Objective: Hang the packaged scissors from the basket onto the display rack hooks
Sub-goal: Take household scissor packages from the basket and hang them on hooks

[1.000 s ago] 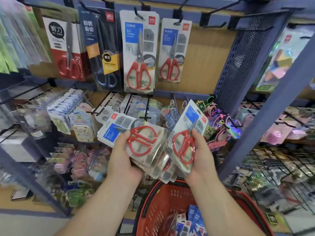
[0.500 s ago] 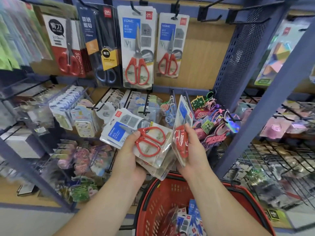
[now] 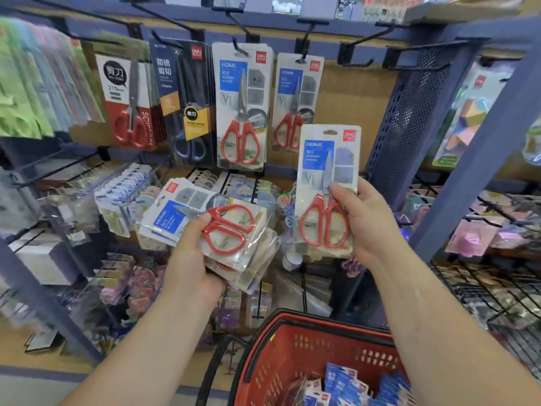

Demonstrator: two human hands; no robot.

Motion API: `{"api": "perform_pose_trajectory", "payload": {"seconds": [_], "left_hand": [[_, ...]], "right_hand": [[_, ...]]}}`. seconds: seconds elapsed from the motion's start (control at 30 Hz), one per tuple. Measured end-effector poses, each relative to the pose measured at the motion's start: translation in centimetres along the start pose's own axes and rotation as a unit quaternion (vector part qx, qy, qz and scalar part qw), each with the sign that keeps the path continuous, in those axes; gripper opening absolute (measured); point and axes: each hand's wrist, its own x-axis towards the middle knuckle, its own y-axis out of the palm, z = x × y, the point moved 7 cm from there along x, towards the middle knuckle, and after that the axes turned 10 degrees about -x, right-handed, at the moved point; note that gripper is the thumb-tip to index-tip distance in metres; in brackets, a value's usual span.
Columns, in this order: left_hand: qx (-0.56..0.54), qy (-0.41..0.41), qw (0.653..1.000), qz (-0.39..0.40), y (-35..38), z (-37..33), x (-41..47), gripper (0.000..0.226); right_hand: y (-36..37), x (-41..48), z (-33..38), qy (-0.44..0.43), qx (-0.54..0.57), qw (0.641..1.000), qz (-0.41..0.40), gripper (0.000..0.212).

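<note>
**Right hand** (image 3: 366,221): thumb and fingers clamped on one scissors pack (image 3: 329,171), held upright before the rack, just below and right of the hung packs, not on a hook. The card has a red "deli" logo, a blue "HOME" panel and red-handled scissors. The smaller print is too blurred to read.

**Left hand** (image 3: 193,253): grips a fanned stack of packs (image 3: 222,230), tilted. The top card shows the same "deli" and "HOME".

**Hooks** (image 3: 240,46), top row:
- red-and-white pack (image 3: 128,101), marked "210mm" and "SCISSORS"
- dark pack (image 3: 184,104), with Chinese lettering and a "deli" logo
- large "HOME" pack (image 3: 241,106)
- small "HOME" pack (image 3: 295,92)

**Red basket** (image 3: 263,356): holds blue-and-white packs (image 3: 342,382), probably more scissors.
</note>
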Motion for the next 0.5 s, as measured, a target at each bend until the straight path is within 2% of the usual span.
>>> {"api": "perform_pose_trajectory", "payload": {"seconds": [0.1, 0.23, 0.4, 0.5], "left_hand": [[0.008, 0.014, 1.000, 0.014, 0.2, -1.0, 0.8, 0.029], [0.023, 0.018, 0.999, 0.026, 0.8, -1.7, 1.3, 0.033], [0.029, 0.038, 0.999, 0.016, 2.0, -2.7, 1.0, 0.017], [0.028, 0.039, 0.999, 0.007, 2.0, -3.0, 1.7, 0.023]], "right_hand": [[0.6, 1.4, 2.9, -0.068, -0.062, 0.996, -0.005, 0.017], [2.2, 3.4, 6.0, -0.126, -0.065, 0.990, -0.014, 0.018], [4.6, 5.7, 7.7, -0.150, -0.066, 0.986, -0.015, 0.016], [5.3, 7.1, 7.9, -0.148, -0.064, 0.986, -0.031, 0.015]]}}
